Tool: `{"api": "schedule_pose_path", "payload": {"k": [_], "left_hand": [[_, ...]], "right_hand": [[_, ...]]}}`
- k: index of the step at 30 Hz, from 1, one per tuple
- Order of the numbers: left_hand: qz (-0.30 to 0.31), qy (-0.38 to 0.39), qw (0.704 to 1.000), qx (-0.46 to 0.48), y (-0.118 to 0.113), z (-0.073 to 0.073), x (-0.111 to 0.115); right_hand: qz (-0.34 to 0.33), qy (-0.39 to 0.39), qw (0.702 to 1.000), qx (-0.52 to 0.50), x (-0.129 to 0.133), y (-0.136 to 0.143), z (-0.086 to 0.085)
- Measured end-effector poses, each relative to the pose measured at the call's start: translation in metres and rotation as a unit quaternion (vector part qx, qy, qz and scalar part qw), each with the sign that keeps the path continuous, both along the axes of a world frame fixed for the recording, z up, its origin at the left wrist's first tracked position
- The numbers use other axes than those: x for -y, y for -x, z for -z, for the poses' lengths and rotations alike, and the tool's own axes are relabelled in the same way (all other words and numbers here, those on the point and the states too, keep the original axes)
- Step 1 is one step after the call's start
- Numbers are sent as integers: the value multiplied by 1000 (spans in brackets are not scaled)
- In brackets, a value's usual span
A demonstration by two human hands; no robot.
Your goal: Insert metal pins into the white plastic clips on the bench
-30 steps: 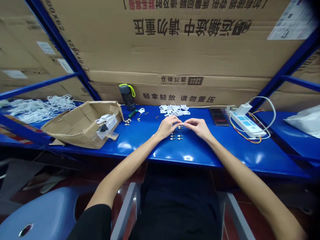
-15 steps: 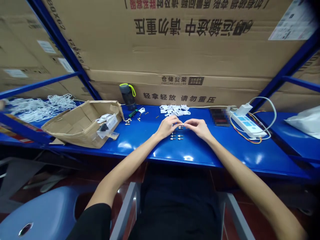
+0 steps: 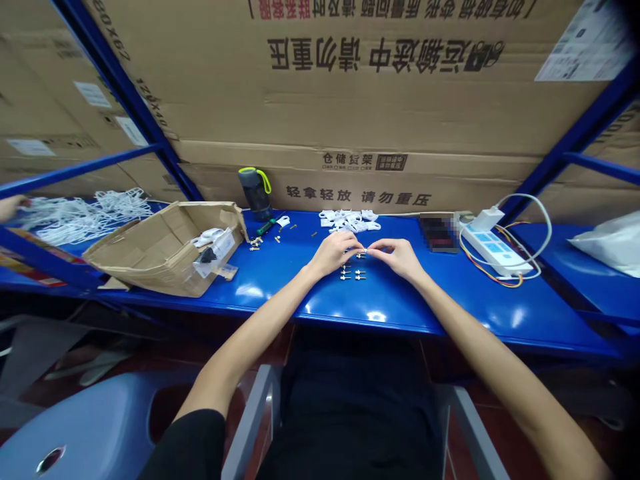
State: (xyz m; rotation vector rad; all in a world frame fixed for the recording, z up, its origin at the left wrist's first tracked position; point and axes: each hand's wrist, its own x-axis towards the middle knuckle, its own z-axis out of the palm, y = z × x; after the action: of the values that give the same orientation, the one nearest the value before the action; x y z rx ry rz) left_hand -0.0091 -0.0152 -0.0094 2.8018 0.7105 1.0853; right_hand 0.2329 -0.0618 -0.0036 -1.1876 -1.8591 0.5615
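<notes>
My left hand and my right hand meet over the blue table, fingertips pinched together around a small whitish part. It is too small to name and mostly covered by the fingers. Just below the hands lie several small pin-like pieces with pale heads and thin shafts, set in short rows. Behind the hands is a pile of flat white plastic pieces. Farther left, small brass-coloured pieces are scattered near a green-handled tool.
An open cardboard box stands left, with a dark bottle behind it. A white power strip with cables and a dark, partly blurred object lie right. Another person's hand is beside white cords at far left.
My hands stay almost in place, still pinching the small part. At the far left, the other person's hand has come further into view by the white cords.
</notes>
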Motion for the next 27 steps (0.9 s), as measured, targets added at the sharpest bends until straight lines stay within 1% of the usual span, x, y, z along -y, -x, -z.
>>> {"api": "schedule_pose_path", "payload": {"k": [4, 7, 11, 15, 21, 27], "left_hand": [[-3, -4, 999, -40, 4, -3, -2], [-5, -5, 998, -57, 7, -6, -2], [-26, -5, 999, -44, 10, -10, -3], [-35, -5, 999, -36, 9, -10, -2], [-33, 3, 999, -37, 8, -10, 0], [-29, -13, 999, -33, 8, -10, -1]], "right_hand": [[-3, -15, 999, 52, 0, -1, 1], [-8, -34, 997, 67, 0, -1, 1], [-39, -53, 995, 72, -1, 1, 4], [-74, -45, 992, 93, -2, 4, 9], [-82, -45, 987, 128, -3, 4, 13], [-92, -35, 984, 147, -3, 4, 13]]}}
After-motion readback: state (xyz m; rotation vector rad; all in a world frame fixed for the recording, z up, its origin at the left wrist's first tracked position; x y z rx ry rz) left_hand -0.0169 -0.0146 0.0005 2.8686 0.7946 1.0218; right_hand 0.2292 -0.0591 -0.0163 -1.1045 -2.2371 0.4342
